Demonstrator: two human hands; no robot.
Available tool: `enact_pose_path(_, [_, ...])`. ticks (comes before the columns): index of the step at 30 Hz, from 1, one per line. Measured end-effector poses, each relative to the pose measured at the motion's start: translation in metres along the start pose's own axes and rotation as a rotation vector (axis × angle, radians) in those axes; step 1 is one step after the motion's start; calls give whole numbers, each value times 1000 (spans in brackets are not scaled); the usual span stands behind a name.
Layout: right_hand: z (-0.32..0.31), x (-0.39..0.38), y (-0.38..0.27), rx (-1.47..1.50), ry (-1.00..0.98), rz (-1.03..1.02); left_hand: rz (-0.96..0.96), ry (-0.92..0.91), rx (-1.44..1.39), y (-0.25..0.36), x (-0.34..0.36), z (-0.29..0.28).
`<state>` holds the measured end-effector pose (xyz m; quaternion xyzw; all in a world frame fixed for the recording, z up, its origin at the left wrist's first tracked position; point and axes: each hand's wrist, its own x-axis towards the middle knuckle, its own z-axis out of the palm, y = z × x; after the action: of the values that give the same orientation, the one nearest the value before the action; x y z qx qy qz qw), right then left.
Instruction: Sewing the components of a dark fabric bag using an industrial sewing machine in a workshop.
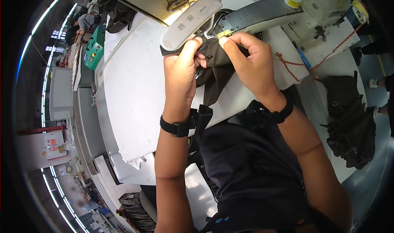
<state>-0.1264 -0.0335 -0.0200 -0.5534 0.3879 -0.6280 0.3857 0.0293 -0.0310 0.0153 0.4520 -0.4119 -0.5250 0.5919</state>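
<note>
A dark brown piece of fabric [217,66] is pinched between my two hands and hangs down over the near edge of the sewing machine's bed. My left hand [182,66] closes on its left side, thumb on top. The thumb and fingers of my right hand [252,64] press its upper right edge close to the silvery presser foot [210,34]. A strip with silvery teeth, like a zipper [199,72], shows at the fabric's left side. My fingers hide part of the cloth's edge by the needle area.
The machine's pale arm cover [191,24] hangs just above my left hand; a grey metal plate [262,15] lies beyond my right. A white worktable [135,85] spreads leftward. An orange cord [336,48] and dark fabric pieces [349,122] are at right. Far left stands a green machine [95,48].
</note>
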Motion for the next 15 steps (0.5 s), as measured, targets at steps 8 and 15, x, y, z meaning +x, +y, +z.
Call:
enact_pose_path(8, [-3,0,5,-15,-15,-4,-8,33,-91,-10,-3,-3])
enact_pose_path(15, [-7,-1,8,-12,-56,52,6,16,-37,-8,-8,-4])
